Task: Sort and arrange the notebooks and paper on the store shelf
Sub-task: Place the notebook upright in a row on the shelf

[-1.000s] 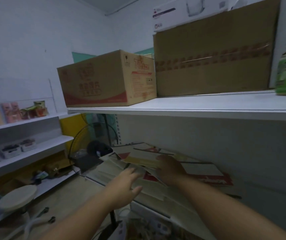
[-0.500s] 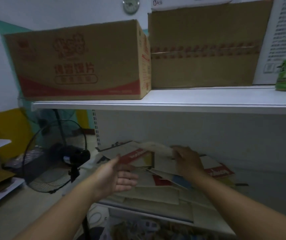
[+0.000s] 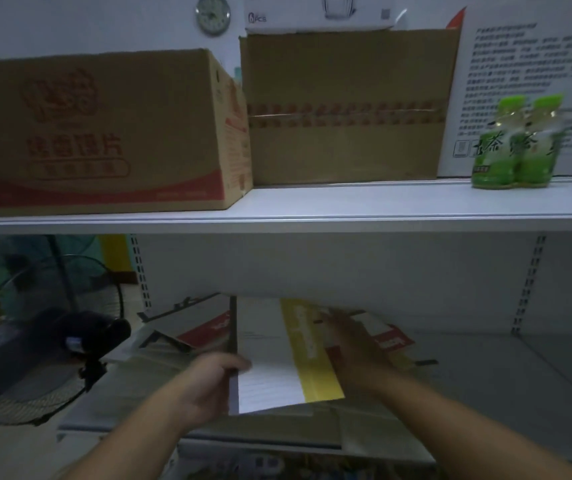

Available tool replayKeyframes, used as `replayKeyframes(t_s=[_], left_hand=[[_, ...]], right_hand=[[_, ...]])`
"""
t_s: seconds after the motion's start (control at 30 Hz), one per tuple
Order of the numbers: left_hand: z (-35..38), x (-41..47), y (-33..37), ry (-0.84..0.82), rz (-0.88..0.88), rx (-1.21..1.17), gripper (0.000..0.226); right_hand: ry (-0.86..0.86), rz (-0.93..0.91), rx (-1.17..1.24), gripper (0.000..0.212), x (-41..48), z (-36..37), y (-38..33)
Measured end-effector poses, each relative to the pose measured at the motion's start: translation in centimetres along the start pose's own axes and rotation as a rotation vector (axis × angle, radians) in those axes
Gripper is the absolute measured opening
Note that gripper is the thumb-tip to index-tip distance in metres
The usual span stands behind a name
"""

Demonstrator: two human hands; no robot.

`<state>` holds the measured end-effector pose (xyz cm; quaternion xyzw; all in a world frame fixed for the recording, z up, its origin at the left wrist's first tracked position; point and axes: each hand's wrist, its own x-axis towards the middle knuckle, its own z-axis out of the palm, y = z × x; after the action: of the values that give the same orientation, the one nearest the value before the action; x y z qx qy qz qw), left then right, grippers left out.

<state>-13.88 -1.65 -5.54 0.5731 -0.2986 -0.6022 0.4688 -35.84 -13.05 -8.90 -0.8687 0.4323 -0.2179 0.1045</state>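
Note:
A white notebook with a yellow band (image 3: pixel 277 355) is lifted over a loose pile of notebooks and paper (image 3: pixel 180 344) on the lower shelf (image 3: pixel 485 386). My left hand (image 3: pixel 208 386) grips the notebook's near left edge, by its dark spine. My right hand (image 3: pixel 353 344) holds its right side, with the fingers on the yellow band. Red-and-white covers (image 3: pixel 392 341) stick out from the pile behind my right hand. The pile's sheets lie at mixed angles and overlap.
The upper shelf (image 3: pixel 346 206) carries two cardboard boxes (image 3: pixel 104 133) and two green bottles (image 3: pixel 516 147). A black standing fan (image 3: pixel 45 348) is close on the left of the lower shelf. The right part of the lower shelf is bare.
The view swung right and closer to the shelf. My left hand, free before, has closed on the notebook's left edge, and the notebook is now raised off the pile between both hands.

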Motion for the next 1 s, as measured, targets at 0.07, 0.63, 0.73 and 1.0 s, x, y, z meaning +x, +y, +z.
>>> replayKeyframes(t_s=[0.07, 0.63, 0.73, 1.0], left_hand=[[0.1, -0.1, 0.2, 0.125, 0.056, 0.067, 0.014], [-2.1, -0.4, 0.9, 0.144, 0.16, 0.108, 0.028], [-3.1, -0.5, 0.2, 0.178, 0.159, 0.129, 0.029], [-7.1, -2.7, -0.4, 0.249, 0.213, -0.009, 0.053]], right_hand=[[-0.166, 0.246, -0.047, 0.071, 0.1, 0.5, 1.3], [0.325, -0.732, 0.024, 0.025, -2.1, 1.2, -2.1], [0.041, -0.633, 0.126, 0.048, -1.5, 1.8, -3.9], [-0.227, 0.147, 0.012, 0.055, 2.9, 3.1, -2.8]])
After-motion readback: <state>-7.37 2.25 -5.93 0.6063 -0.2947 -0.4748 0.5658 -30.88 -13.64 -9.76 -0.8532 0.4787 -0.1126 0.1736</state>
